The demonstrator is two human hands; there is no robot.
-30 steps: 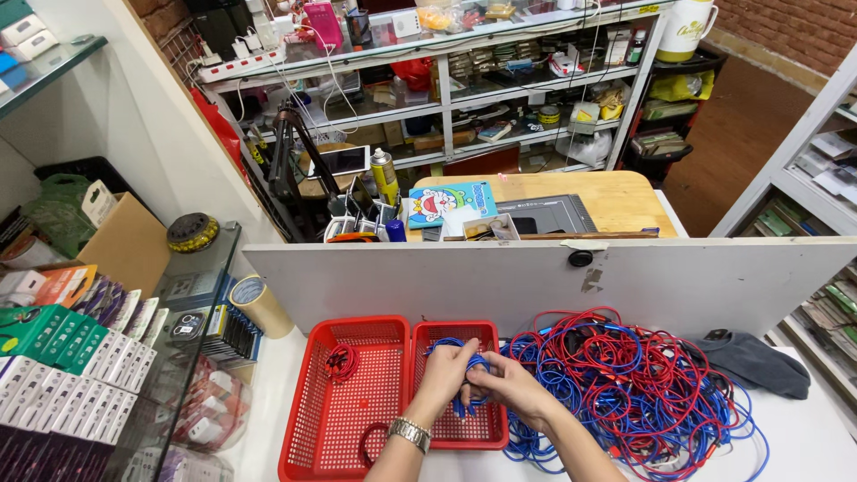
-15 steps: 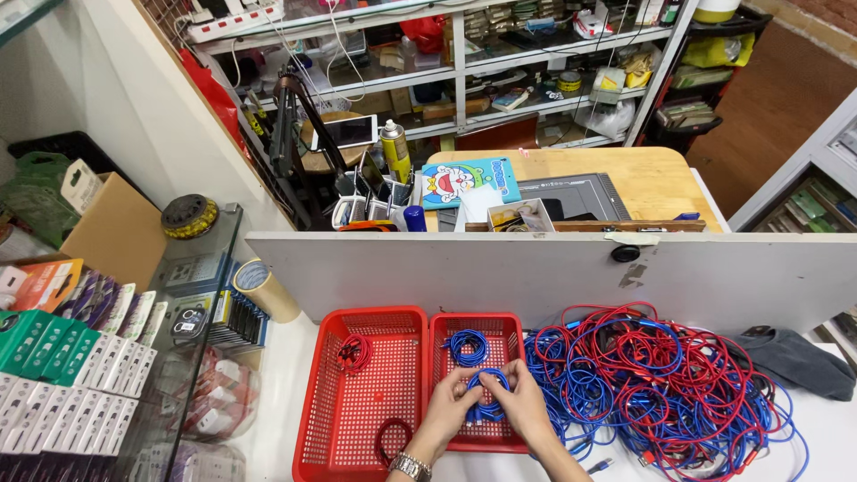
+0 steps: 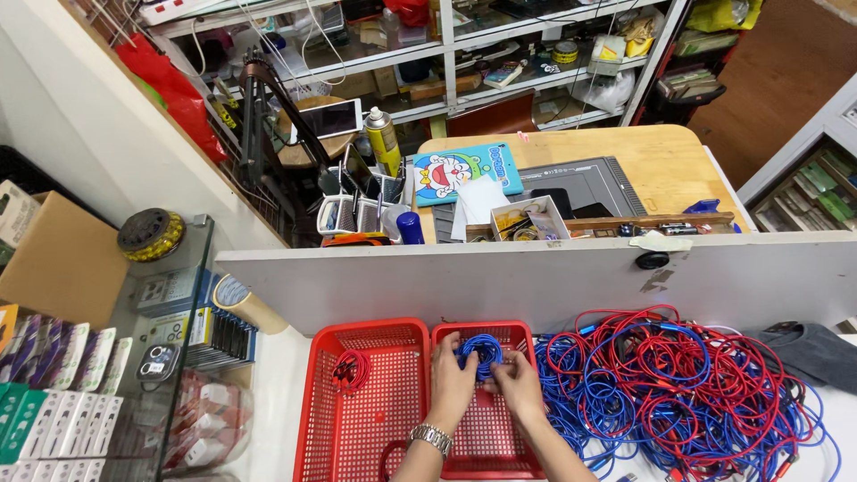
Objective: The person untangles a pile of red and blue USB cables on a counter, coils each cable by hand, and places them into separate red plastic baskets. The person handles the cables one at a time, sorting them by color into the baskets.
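Setting: cluttered shop counter, white partition (image 3: pixel 536 277) across mid-frame.
Grip: left hand (image 3: pixel 453 386) and right hand (image 3: pixel 516 384) both closed on a blue cable coil (image 3: pixel 482 351), lower centre.
Change: the hands have moved up-frame, the coil now tidier, over the right red basket (image 3: pixel 486 446).
Around: left red basket (image 3: pixel 357 428) holds a red coil (image 3: pixel 350 370); tangled cable pile (image 3: pixel 678 384) at lower right.
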